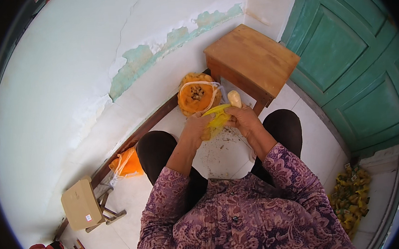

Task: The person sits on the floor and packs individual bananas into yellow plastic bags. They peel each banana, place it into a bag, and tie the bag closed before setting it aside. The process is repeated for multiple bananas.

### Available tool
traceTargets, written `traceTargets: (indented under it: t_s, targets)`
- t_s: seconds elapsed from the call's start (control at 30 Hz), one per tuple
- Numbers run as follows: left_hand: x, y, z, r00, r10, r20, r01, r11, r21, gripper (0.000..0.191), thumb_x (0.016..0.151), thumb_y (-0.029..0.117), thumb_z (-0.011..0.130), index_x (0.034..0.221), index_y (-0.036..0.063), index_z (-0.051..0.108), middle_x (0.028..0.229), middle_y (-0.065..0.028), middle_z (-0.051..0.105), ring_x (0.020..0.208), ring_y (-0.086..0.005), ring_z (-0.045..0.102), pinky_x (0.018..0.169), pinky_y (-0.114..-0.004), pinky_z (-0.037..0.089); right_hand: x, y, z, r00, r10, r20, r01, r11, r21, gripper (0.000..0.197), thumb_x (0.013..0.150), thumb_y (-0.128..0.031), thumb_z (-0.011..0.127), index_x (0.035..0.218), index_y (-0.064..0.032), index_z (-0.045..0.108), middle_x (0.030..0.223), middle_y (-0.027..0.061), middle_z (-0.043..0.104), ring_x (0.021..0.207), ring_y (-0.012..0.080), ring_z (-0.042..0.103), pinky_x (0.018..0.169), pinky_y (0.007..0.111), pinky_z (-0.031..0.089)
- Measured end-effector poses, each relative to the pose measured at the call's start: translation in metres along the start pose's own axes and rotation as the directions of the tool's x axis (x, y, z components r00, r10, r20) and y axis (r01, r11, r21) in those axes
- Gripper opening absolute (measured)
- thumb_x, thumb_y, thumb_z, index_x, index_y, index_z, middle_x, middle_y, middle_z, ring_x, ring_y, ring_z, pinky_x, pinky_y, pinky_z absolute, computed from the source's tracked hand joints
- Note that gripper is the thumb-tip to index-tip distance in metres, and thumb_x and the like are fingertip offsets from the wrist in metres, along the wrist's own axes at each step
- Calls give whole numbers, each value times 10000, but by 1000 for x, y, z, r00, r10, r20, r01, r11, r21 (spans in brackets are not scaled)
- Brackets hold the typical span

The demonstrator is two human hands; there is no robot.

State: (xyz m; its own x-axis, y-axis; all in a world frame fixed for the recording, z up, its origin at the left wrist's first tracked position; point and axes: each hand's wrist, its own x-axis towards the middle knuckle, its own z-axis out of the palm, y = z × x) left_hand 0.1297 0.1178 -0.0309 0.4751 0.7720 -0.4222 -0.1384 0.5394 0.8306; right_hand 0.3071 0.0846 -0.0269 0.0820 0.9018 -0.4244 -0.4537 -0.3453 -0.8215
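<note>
My left hand (199,124) grips one side of a small yellow mesh bag (218,117), which is stretched between both hands. With my right hand (243,117) I hold the bag's other side. A pale, rounded, oblong object (234,99) stands up at the right fingertips; what it is I cannot tell. Just beyond my hands, an orange mesh sack (187,102) with a white drawstring lies open on the floor, with small brownish pieces (198,93) inside it.
A wooden stool (252,55) stands beyond my right hand, near a green panelled door (333,43). Left are an orange mesh bag (134,161) and a folding seat (81,205) by the wall. Yellow bundles (352,193) are heaped at lower right. Debris (219,151) litters the floor.
</note>
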Motion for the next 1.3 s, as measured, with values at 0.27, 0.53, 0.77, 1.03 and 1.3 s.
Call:
traceTargets:
  t_s: [0.27,0.53,0.77,1.03,1.3]
  targets:
    - [3,-6,-14,970,122,-209,-3,870,493,329,851,168,595,1137,15,538,875,-66,609,675,-151,567,547,-265,456,-2,12,20,988,-36,152,-50,851,523,285,844,-85,586,1099,12,505,1048,137,593,943,249,622,800,367,544]
    - [8,-5,8,994,-51,-96,-15,812,-584,275,905,111,465,1148,-16,479,1049,-120,584,865,-203,603,718,-325,512,1,11,1,990,-13,144,-65,850,522,294,854,-102,593,1103,37,521,1003,134,616,856,225,647,721,334,561]
    - [-19,13,44,986,153,68,-131,958,-255,330,869,128,559,1157,-22,504,1027,-88,612,925,-154,600,795,-282,495,-15,-5,-2,990,-92,102,28,862,506,272,864,-114,588,1091,22,524,994,120,616,841,208,642,680,301,553]
    - [-3,28,73,938,326,117,-317,670,672,294,840,109,602,1103,-14,556,988,-96,626,854,-127,600,715,-256,480,-26,-33,-15,984,-176,43,131,857,498,268,848,-76,594,1093,8,524,994,103,611,859,191,633,710,297,545]
    - [16,30,108,969,169,180,-101,937,-335,294,874,129,578,1131,-10,543,1002,-63,618,892,-138,588,759,-263,483,-28,-72,-49,949,-312,44,276,891,362,197,834,-66,599,1007,13,549,914,95,622,839,189,633,722,299,538]
